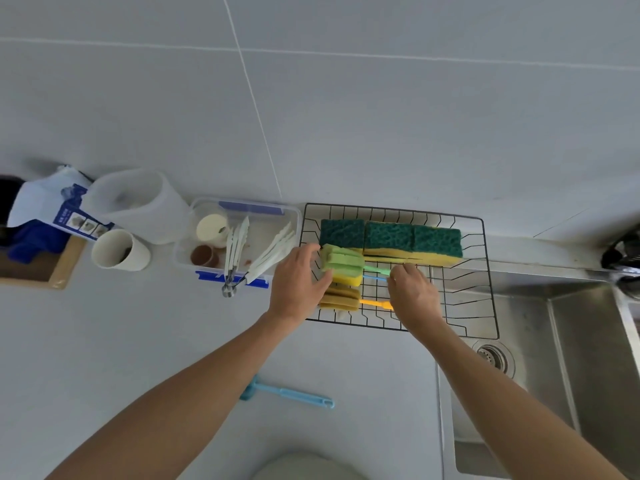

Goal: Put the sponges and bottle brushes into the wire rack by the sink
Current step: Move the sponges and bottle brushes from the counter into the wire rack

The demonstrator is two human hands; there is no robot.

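Note:
A black wire rack (pixel 481 271) stands beside the sink. Three green-and-yellow sponges (pixel 389 239) line its back. In its left part lie sponge-headed bottle brushes: a green brush (pixel 344 263) on top, a yellow-headed one with a blue handle (pixel 349 280) under it, and an orange brush (pixel 341 299) nearest me. My left hand (pixel 299 284) touches the green brush's head with spread fingers. My right hand (pixel 412 291) pinches the green brush's handle. A light-blue brush (pixel 291 394) lies on the counter near me, its head hidden behind my left forearm.
A clear plastic box (pixel 239 240) with tongs and small cups sits left of the rack. Farther left stand a white cup (pixel 119 249), a translucent jug (pixel 136 202) and a blue-and-white bag (pixel 48 206). The steel sink (pixel 568 358) lies to the right, with a faucet (pixel 623 258).

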